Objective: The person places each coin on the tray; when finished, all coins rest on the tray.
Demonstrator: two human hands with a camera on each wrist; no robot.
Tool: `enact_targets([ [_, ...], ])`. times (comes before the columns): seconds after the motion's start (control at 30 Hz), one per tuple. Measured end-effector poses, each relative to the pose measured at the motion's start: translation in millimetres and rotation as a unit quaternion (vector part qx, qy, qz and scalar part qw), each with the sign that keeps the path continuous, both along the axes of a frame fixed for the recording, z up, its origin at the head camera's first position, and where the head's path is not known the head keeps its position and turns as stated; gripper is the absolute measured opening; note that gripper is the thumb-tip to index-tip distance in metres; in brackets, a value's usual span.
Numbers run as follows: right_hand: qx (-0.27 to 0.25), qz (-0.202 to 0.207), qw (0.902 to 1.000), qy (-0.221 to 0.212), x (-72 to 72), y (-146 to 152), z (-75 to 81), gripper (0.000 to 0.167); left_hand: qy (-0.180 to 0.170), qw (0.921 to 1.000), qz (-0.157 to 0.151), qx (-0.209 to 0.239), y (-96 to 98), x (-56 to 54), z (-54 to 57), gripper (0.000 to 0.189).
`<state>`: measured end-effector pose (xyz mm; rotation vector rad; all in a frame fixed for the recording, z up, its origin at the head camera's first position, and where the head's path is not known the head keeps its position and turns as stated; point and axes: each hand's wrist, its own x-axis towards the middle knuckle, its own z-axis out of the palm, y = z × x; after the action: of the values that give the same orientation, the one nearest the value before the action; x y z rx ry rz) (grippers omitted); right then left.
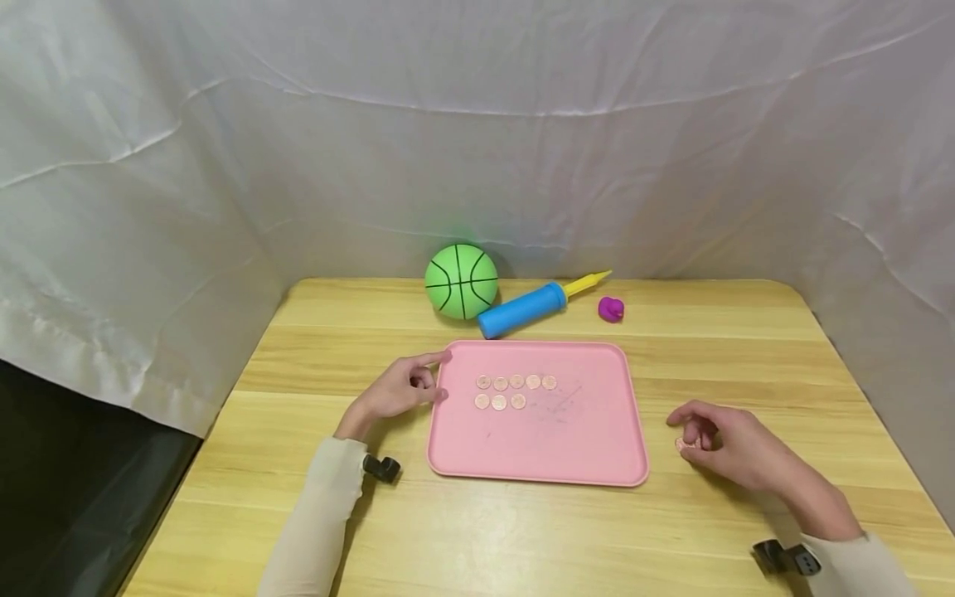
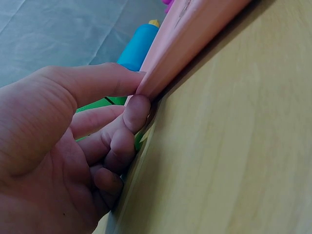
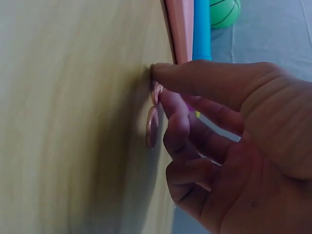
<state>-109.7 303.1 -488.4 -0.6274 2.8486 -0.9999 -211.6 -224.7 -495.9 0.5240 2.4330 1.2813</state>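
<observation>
A pink tray point(image 1: 537, 452) lies on the wooden table with two rows of copper-coloured coins point(image 1: 517, 381) on it, several in the far row and three in the near one. At the tray's left rim, my left hand point(image 1: 394, 388) pinches the edge between thumb point(image 2: 114, 80) and fingers. My right hand point(image 1: 739, 444) is low over the table, right of the tray. Its thumb and a finger pinch a coin point(image 3: 156, 92) at the table surface. A second coin point(image 3: 152, 127) lies right beside that one, under the curled fingers.
Behind the tray are a green ball point(image 1: 461, 282) with black lines and a blue hand pump point(image 1: 522, 311) with a yellow nozzle. A small purple rubber duck point(image 1: 611, 310) sits to their right. Grey-white cloth point(image 1: 522, 166) hangs around the back and sides of the table point(image 1: 298, 497).
</observation>
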Motion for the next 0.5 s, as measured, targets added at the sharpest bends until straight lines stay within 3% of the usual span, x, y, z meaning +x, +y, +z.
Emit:
enact_targets([
  [0.5, 0.023, -0.004, 0.9996, -0.012, -2.8, -3.2, 4.6, 0.032, 0.001, 1.0, -0.003, 0.009, 0.4, -0.3, -1.3, 0.072],
])
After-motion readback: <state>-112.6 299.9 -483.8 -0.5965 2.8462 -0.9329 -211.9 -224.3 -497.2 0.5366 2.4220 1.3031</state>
